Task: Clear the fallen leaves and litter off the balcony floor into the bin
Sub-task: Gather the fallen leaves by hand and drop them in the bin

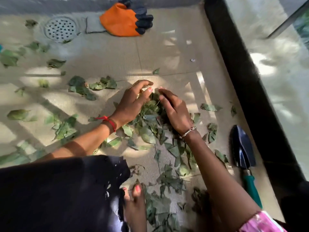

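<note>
Leaf heap (150, 114) cupped on the balcony floor (117, 56).
Left hand (132, 104) and right hand (175, 111), both wide, press its sides; trowel (242, 148) at 4 o'clock.

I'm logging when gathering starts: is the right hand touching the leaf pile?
Touching. The head view shows the right hand laid on the leaf pile, its fingers resting against the leaves with no gap between them.
</note>
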`<control>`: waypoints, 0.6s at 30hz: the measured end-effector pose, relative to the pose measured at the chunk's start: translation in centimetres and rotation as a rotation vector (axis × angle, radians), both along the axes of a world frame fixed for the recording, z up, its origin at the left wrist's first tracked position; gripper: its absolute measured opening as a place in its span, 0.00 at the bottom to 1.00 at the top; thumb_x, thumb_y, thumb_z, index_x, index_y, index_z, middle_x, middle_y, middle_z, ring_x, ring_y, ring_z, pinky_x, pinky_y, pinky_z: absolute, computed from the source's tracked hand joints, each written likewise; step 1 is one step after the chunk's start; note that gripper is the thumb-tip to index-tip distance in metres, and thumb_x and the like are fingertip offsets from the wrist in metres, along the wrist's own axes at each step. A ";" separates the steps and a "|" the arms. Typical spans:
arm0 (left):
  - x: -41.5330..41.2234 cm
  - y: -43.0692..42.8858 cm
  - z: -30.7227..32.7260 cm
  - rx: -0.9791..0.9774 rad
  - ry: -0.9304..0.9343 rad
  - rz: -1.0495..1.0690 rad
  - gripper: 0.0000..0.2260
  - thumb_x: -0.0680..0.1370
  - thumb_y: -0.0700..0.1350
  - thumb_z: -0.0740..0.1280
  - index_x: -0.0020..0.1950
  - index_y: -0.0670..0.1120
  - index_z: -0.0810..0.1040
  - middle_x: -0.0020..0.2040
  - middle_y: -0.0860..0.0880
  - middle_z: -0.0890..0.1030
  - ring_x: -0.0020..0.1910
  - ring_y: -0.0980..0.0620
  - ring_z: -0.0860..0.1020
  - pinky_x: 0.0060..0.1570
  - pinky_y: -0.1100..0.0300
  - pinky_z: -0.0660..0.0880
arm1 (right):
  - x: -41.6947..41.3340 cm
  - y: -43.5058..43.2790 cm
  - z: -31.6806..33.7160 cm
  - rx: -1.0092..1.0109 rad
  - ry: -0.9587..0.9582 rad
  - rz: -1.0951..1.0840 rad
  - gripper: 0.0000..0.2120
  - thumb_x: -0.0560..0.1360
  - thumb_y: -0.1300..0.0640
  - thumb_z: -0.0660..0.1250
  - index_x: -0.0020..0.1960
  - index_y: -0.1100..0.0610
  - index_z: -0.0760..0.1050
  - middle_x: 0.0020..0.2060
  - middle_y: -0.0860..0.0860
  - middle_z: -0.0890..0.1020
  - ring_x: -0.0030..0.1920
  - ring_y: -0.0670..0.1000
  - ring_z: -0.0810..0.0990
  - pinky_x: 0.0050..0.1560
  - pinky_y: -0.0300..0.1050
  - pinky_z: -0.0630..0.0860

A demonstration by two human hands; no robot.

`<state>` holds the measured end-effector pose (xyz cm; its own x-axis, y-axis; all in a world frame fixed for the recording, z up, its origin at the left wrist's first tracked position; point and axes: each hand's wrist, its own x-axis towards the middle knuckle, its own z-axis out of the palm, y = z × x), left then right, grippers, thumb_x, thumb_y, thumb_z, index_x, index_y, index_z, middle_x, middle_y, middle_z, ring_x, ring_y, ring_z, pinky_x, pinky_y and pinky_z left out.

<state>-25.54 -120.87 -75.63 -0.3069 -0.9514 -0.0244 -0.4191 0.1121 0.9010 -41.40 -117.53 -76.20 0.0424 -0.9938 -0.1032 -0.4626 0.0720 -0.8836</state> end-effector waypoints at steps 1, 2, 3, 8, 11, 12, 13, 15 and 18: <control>0.3 0.2 0.0 -0.010 -0.009 0.009 0.17 0.78 0.50 0.57 0.61 0.43 0.74 0.57 0.49 0.77 0.51 0.63 0.75 0.51 0.77 0.66 | 0.5 0.2 -0.1 0.005 0.039 0.029 0.22 0.77 0.45 0.56 0.67 0.54 0.71 0.65 0.51 0.74 0.66 0.47 0.71 0.67 0.45 0.67; 0.3 0.2 -0.1 -0.016 -0.012 0.009 0.17 0.78 0.49 0.57 0.61 0.42 0.74 0.59 0.48 0.77 0.55 0.59 0.74 0.54 0.76 0.66 | 0.7 0.3 -0.2 0.004 0.052 0.039 0.23 0.77 0.44 0.55 0.68 0.54 0.70 0.64 0.52 0.75 0.65 0.48 0.72 0.66 0.45 0.68; 0.9 0.5 -0.2 -0.015 -0.020 0.022 0.17 0.77 0.49 0.57 0.61 0.42 0.74 0.60 0.47 0.77 0.58 0.57 0.73 0.56 0.74 0.66 | 1.4 0.5 -0.1 0.000 0.036 0.060 0.24 0.76 0.44 0.55 0.68 0.54 0.70 0.63 0.52 0.75 0.64 0.48 0.73 0.65 0.43 0.69; 2.7 1.4 -0.5 -0.058 -0.134 0.039 0.25 0.76 0.57 0.56 0.65 0.44 0.73 0.66 0.47 0.73 0.66 0.52 0.69 0.66 0.63 0.62 | 3.4 0.9 0.1 -0.091 -0.023 0.081 0.22 0.77 0.49 0.56 0.68 0.57 0.70 0.66 0.52 0.73 0.63 0.42 0.70 0.61 0.27 0.64; 4.1 2.1 -0.5 -0.067 -0.156 0.036 0.26 0.76 0.60 0.53 0.67 0.46 0.71 0.69 0.49 0.71 0.69 0.55 0.66 0.69 0.59 0.61 | 4.2 0.9 -0.2 -0.092 0.015 0.062 0.25 0.76 0.48 0.56 0.69 0.59 0.67 0.68 0.54 0.70 0.66 0.44 0.67 0.63 0.25 0.60; 4.6 2.4 -0.5 -0.069 -0.165 0.041 0.26 0.76 0.60 0.53 0.68 0.46 0.70 0.69 0.49 0.70 0.69 0.56 0.65 0.68 0.60 0.60 | 4.4 0.8 -0.3 -0.088 0.043 0.083 0.25 0.76 0.48 0.55 0.70 0.59 0.66 0.69 0.54 0.70 0.67 0.46 0.67 0.65 0.29 0.60; 4.9 2.7 -0.4 -0.066 -0.170 0.051 0.26 0.77 0.59 0.53 0.68 0.46 0.70 0.70 0.49 0.69 0.68 0.56 0.65 0.67 0.62 0.60 | 4.6 0.8 -0.3 -0.084 0.070 0.116 0.26 0.76 0.47 0.55 0.70 0.58 0.66 0.69 0.54 0.70 0.69 0.49 0.67 0.67 0.34 0.60; 5.5 3.1 -0.2 -0.043 -0.162 0.088 0.24 0.77 0.56 0.54 0.68 0.44 0.70 0.70 0.48 0.69 0.66 0.58 0.66 0.65 0.67 0.60 | 5.1 0.9 -0.2 -0.069 0.066 0.175 0.25 0.77 0.46 0.55 0.70 0.56 0.67 0.69 0.53 0.70 0.69 0.49 0.67 0.67 0.39 0.62; 6.0 3.4 -0.3 -0.032 -0.145 0.143 0.26 0.75 0.57 0.56 0.68 0.43 0.70 0.70 0.48 0.69 0.66 0.59 0.65 0.63 0.73 0.58 | 5.7 1.0 -0.1 -0.081 -0.010 0.166 0.24 0.77 0.47 0.57 0.70 0.55 0.67 0.68 0.52 0.71 0.68 0.49 0.68 0.68 0.43 0.64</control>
